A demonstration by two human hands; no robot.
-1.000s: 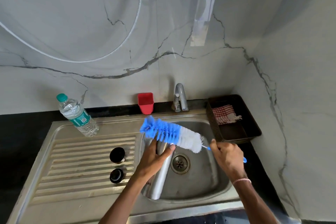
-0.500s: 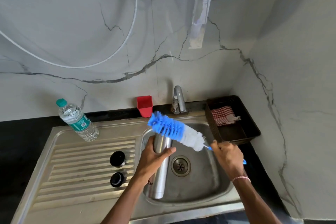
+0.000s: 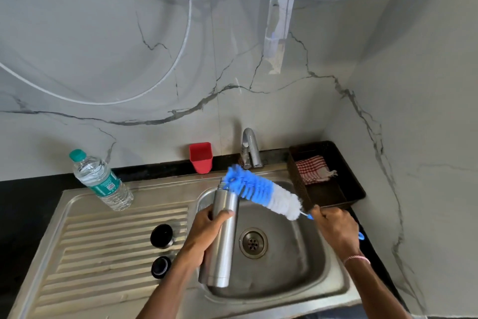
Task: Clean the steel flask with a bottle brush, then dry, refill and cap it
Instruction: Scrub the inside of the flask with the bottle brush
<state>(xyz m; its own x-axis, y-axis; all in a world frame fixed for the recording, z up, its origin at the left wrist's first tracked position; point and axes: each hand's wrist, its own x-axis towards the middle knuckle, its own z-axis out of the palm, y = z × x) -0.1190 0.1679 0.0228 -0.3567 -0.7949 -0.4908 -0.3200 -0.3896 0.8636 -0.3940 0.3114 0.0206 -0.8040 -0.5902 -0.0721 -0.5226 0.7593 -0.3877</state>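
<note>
R hand (image 3: 336,229) hides most of brush handle (image 3: 360,236); flask (image 3: 223,236) mouth partly behind bristles (image 3: 258,189).

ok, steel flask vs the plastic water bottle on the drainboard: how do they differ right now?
The steel flask is opaque metal; the water bottle is clear plastic.
The flask is uncapped, the bottle brush at its mouth; the bottle has its teal cap on.
The left hand grips the flask over the sink basin; the bottle stands untouched on the drainboard.
Both are tall, narrow drink containers.

Bare forearms (image 3: 168,287), left hand (image 3: 207,233), right hand (image 3: 335,228), thin pink wristband (image 3: 356,258) on the right
</note>
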